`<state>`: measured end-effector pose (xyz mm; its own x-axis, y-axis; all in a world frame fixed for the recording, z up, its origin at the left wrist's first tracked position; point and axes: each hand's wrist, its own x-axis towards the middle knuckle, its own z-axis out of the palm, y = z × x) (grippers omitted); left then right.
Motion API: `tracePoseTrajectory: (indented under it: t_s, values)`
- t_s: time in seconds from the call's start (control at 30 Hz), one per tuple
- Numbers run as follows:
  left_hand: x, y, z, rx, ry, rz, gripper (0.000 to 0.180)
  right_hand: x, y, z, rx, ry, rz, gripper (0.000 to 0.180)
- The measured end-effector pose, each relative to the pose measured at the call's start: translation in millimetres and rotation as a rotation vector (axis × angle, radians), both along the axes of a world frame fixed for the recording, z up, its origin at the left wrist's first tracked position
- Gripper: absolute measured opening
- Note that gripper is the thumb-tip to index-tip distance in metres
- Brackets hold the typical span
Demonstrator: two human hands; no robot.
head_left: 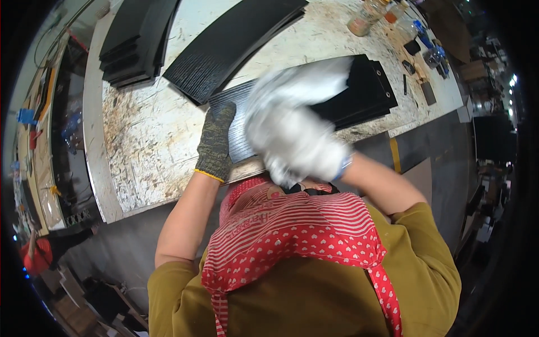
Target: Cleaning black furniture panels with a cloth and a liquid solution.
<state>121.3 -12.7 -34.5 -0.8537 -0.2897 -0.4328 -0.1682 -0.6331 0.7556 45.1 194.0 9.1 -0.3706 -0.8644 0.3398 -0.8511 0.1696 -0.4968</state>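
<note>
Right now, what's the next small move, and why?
Probably draw the cloth toward the left hand across the strip: that hand sits at its left edge, the ribbed surface alongside is uncovered, and the right hand, blurred, has the cloth nearby. Contact is unclear.

Olive shirt (337, 292), red apron (331, 238) with white hearts, mottled yellow-edged left glove (216, 140), white right glove (319, 143)

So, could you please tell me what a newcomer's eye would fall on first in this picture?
Probably the blurred white cloth at the white-gloved right hand, near the middle of the view, above the black strips. Next might come the red apron with its hearts and stripes, low in the middle. The left hand, in a dark glove with a yellow edge, also stands out beside the pale, stained tabletop.
</note>
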Motion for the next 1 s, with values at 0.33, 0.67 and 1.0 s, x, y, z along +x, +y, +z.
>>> tracePoseTrajectory:
  t_s: [0.33,0.67,1.0]
  values:
    - [-3,13,25,-0.024,0.012,0.035,0.04,3,30,30,0.408,0.307,-0.282,0.042]
    - [-3,15,34,-0.115,-0.008,0.023,0.05,-8,61,21,0.277,0.43,-0.445,0.027]
    - [15,-41,21,-0.862,0.165,0.263,0.038,-43,109,69,0.08,-0.472,-0.807,0.022]
